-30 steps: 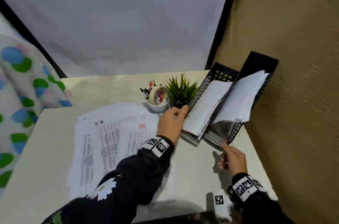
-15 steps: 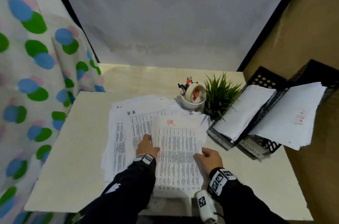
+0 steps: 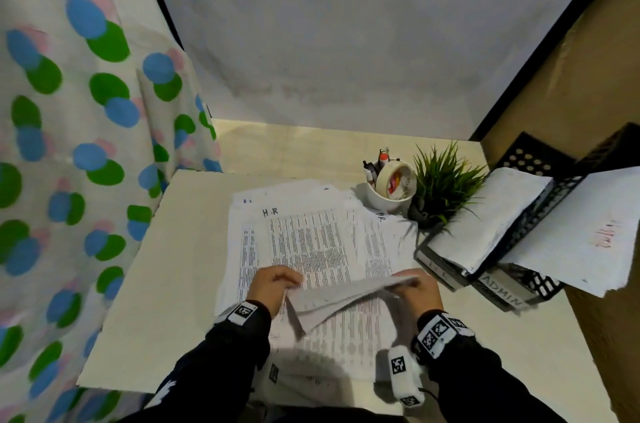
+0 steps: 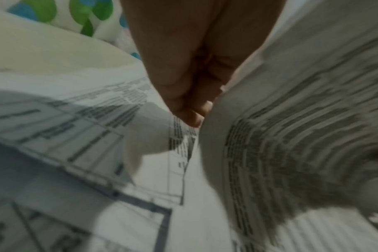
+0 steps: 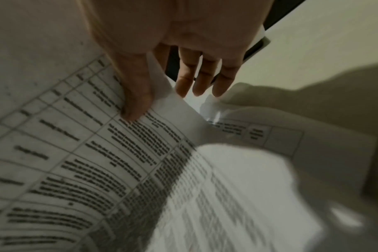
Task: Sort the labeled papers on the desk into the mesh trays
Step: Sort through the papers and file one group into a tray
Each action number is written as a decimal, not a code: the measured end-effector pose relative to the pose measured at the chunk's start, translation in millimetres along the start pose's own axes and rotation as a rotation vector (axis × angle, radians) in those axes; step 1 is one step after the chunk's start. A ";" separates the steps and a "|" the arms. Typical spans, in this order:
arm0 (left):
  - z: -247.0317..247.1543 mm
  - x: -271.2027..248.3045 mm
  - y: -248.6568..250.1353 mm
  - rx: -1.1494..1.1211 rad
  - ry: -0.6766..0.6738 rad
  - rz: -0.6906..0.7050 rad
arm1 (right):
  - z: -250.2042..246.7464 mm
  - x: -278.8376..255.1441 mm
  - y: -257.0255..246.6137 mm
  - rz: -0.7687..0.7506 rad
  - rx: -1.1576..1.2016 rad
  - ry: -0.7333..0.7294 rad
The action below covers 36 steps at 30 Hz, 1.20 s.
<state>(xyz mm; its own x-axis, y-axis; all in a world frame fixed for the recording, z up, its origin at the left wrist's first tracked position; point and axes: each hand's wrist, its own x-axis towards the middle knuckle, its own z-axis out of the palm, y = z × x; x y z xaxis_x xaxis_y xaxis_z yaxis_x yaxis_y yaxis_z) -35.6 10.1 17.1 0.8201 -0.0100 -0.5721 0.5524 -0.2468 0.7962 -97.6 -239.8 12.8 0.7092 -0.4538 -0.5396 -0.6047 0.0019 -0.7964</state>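
Printed papers (image 3: 304,242) marked "H.R" lie spread over the middle of the desk. Both hands hold one sheet (image 3: 346,298) raised and curled above that pile. My left hand (image 3: 273,287) pinches its left edge with curled fingers (image 4: 190,105). My right hand (image 3: 419,291) grips the right edge, thumb (image 5: 136,102) on the printed face and fingers (image 5: 201,76) behind it. At the right stand two black mesh trays. The nearer-left tray (image 3: 530,159) holds a white stack, and the tray labelled ADMIN (image 3: 540,284) has sheets jutting out.
A white cup (image 3: 381,200) with a tape roll and pens stands behind the papers, next to a small green plant (image 3: 443,183). A spotted cloth (image 3: 69,145) hangs at the left, a brown wall (image 3: 588,76) closes the right, and a white backdrop is behind.
Both hands came back from the trays to the pile. Half a second ago they lay flat on the top sheet with the red HR mark; now that sheet is lifted and curled between them.
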 end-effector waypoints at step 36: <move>-24.8 20.8 6.9 0.026 0.040 0.117 | -25.8 8.4 -4.7 0.044 0.267 0.043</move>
<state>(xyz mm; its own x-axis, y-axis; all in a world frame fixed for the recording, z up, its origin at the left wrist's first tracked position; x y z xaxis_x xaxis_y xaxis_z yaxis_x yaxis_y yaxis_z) -11.0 32.2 15.5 0.8842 -0.0018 -0.4670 0.4491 -0.2713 0.8513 -98.2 -266.6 19.0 0.6646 -0.4856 -0.5679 -0.5137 0.2549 -0.8192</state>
